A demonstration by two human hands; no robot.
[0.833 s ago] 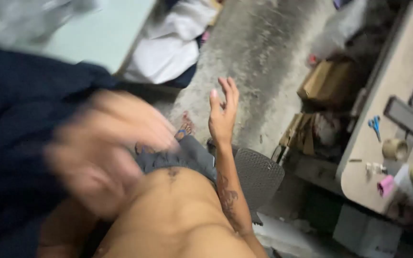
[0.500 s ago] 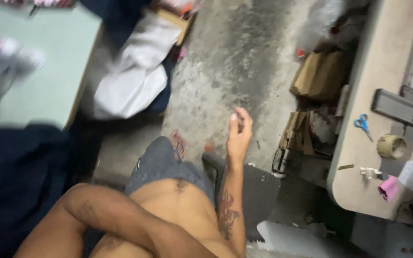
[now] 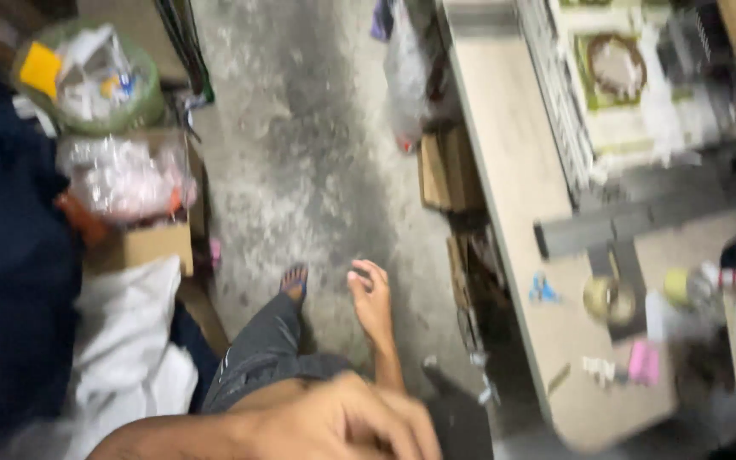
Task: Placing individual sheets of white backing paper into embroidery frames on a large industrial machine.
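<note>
Seated worker seen from a head-worn camera, looking down at a concrete floor point(image 3: 300, 170) beside a long pale bench point(image 3: 513, 221). The view is blurred by motion throughout.

Right hand point(image 3: 372, 298): extended forward and low over the floor, off the bench's left edge and apart from it. The grip is loosely curled, fingers bent inward, with nothing visibly held; whether something small sits at the fingertips cannot be told.

Left hand point(image 3: 342, 422): close to the lens at the bottom of the view, knuckles up, fingers folded under. Its grip looks mostly closed, but what lies beneath the palm is hidden.

Nearest things: the grey trouser leg point(image 3: 257, 358) and a sandalled foot point(image 3: 294, 283), just left of the right hand. On the bench, toward its near end, lie blue-handled scissors point(image 3: 543, 290), a roll of tape point(image 3: 608, 298) and a small pink object point(image 3: 643, 361), all well apart from either hand.

Left of the floor strip: a white cloth heap point(image 3: 129, 341), a cardboard box point(image 3: 142, 243) holding clear wrapping, and a green basket point(image 3: 87, 81) of scraps.

Judgement: with both hands off the bench, any reach toward the tools would go best once the head steadies, with the right hand rising clear of the bench edge before it crosses over.
</note>
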